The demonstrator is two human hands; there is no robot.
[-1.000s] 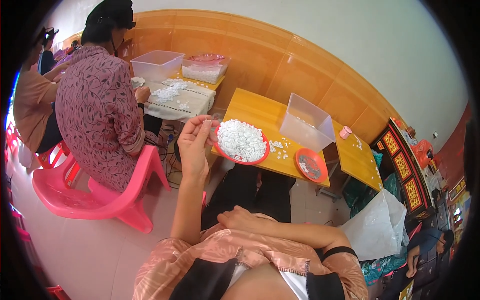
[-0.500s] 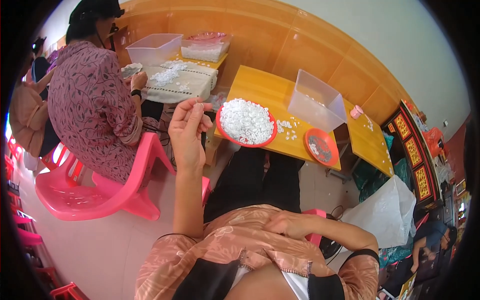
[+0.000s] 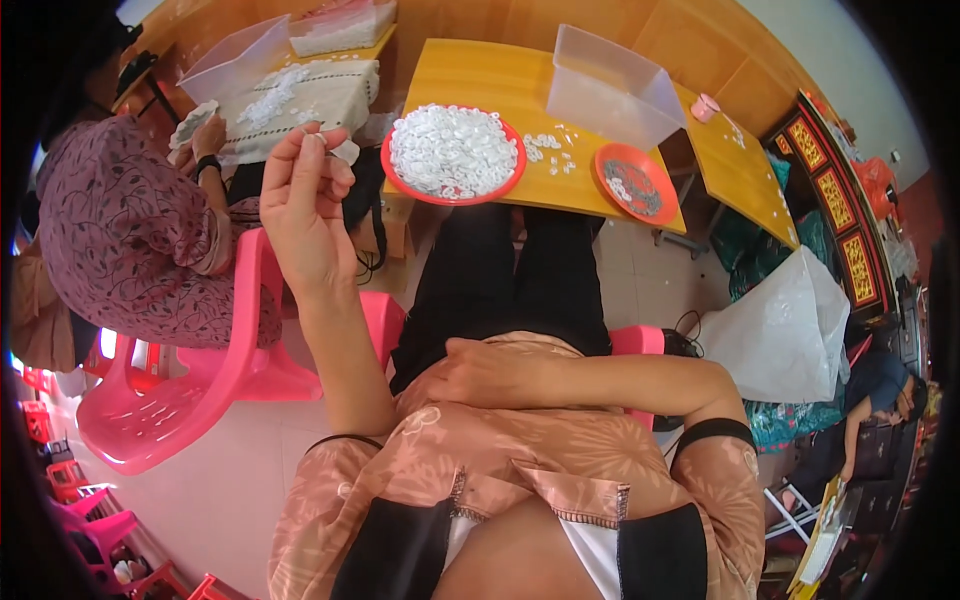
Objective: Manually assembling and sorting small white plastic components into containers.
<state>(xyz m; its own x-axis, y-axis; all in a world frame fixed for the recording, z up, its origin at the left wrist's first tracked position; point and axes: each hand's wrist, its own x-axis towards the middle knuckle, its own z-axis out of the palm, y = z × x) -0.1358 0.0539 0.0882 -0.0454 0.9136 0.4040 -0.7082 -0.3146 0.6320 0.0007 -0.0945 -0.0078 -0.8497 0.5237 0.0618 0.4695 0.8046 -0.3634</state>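
My left hand [image 3: 308, 210] is raised left of the red bowl, its thumb and fingertips pinched together. A small whitish, translucent piece [image 3: 346, 152] shows at the fingers; its kind is too small to tell. Beside that hand, the red bowl [image 3: 512, 180] stands at the table's near edge, heaped with small white ring-like pieces [image 3: 452, 150]. My right hand [image 3: 468, 372] lies on my shirt at the waist, holding nothing visible, its fingers resting loosely. Farther right on the table is an orange-red plate [image 3: 655, 180] with grey and white small pieces on it.
Loose white pieces [image 3: 545, 148] lie on the yellow table [image 3: 465, 75], near a clear plastic bin [image 3: 612, 100]. A person in a patterned top [image 3: 150, 230] works at the left by a pink chair [image 3: 250, 300]. A white sack [image 3: 780, 330] stands at the right.
The view has tilted down and shifted, so the table sits higher in it. My left hand stays raised and pinched; the whitish piece now shows at its fingers. My right hand has slid leftward across my waist.
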